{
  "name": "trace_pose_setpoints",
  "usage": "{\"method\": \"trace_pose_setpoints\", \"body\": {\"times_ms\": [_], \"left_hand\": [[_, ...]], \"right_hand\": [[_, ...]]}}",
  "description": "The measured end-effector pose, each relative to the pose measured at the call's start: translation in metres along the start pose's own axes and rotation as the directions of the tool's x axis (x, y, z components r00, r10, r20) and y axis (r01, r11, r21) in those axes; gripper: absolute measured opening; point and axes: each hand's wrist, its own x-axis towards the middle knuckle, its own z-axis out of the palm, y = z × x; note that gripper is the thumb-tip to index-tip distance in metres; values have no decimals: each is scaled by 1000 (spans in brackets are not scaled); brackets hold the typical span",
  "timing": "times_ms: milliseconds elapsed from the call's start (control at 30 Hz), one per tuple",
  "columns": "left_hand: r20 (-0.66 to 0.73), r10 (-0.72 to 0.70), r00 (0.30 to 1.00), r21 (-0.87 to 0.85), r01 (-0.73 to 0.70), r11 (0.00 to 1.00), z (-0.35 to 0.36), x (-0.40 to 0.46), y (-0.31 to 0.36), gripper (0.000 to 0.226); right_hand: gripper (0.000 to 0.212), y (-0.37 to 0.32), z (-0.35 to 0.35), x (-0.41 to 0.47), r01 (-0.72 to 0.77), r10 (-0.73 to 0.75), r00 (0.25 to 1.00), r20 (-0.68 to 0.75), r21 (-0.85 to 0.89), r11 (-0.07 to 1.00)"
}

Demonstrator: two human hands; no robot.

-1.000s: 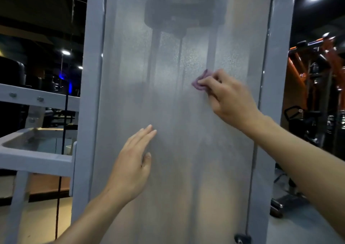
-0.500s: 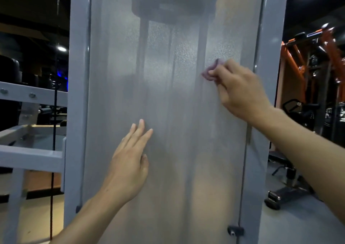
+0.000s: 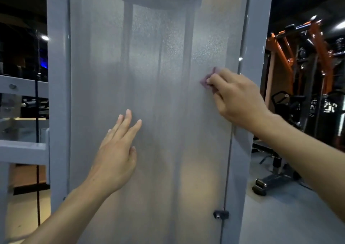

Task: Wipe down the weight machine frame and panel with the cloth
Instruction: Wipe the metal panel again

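A tall frosted translucent panel (image 3: pixel 153 75) fills the middle of the view, set between two grey frame posts (image 3: pixel 57 94). Dark weight-stack shapes show dimly through it. My right hand (image 3: pixel 237 100) grips a small purple cloth (image 3: pixel 208 77) and presses it against the panel near its right edge. Only a corner of the cloth shows past my fingers. My left hand (image 3: pixel 117 154) rests flat on the panel lower down, fingers straight and spread.
A grey horizontal frame bar (image 3: pixel 22 150) and a black cable (image 3: pixel 38 178) lie to the left. An orange rack (image 3: pixel 283 51) and a black bench (image 3: pixel 274 165) stand at the right. A small black clip (image 3: pixel 220 214) holds the panel's lower right edge.
My right hand has slid the cloth rightward across the panel toward the right post. The left hand stays flat on the panel. The view has shifted up and closer.
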Motion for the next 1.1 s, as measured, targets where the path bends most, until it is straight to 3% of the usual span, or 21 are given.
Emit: {"method": "trace_pose_setpoints", "body": {"times_ms": [100, 200, 267, 333, 400, 467, 567, 667, 733, 767, 833, 900, 967, 1100], "left_hand": [[-18, -15, 1000, -4, 15, 1000, 1, -1, 1, 76], [-19, -4, 1000, 25, 4, 1000, 6, -2, 4, 78], [-21, 3, 1000, 46, -2, 999, 7, -3, 4, 79], [-18, 28, 999, 68, -26, 997, 7, -3, 3, 80], [-10, 32, 999, 78, -31, 996, 6, -3, 2, 80], [2, 26, 1000, 79, -26, 997, 5, -4, 3, 79], [34, 26, 999, 86, -29, 996, 7, -12, 3, 78], [63, 25, 998, 106, -31, 994, 12, -21, 0, 80], [71, 24, 997, 121, -32, 992, 13, -24, 1, 80], [76, 19, 997, 123, -28, 992, 12, -24, 3, 79], [91, 10, 996, 127, -21, 992, 8, -21, 5, 78], [110, 4, 994, 134, -19, 991, 6, -20, 7, 79], [124, -17, 992, 134, 1, 991, 6, -21, 9, 80], [172, -56, 984, 134, 33, 990, 10, -30, 16, 80]], "right_hand": [[24, -44, 20, -71, 97, -107, 977, 184, 63, 993], [28, -69, 17, -139, 265, -325, 840, 433, 196, 944], [30, -51, 7, -128, 329, -374, 799, 470, 178, 927], [30, -22, 0, -85, 267, -271, 883, 384, 63, 962], [27, 4, -8, -40, 96, -87, 970, 229, -30, 995], [23, 4, -7, -30, -12, 19, 983, 181, -37, 999], [26, -30, 8, -83, -3, 8, 959, 284, -17, 1000], [33, -72, 12, -169, 158, -208, 848, 488, 142, 977], [33, -76, 9, -189, 274, -332, 773, 540, 188, 943], [31, -66, 8, -179, 311, -357, 774, 523, 177, 934], [29, -38, 5, -137, 291, -297, 857, 420, 81, 953], [30, -10, -7, -87, 153, -130, 947, 293, -56, 987], [24, -3, -13, -62, 20, 8, 977, 211, -132, 991], [14, -47, 7, -115, -35, 36, 980, 196, -7, 999]]}}
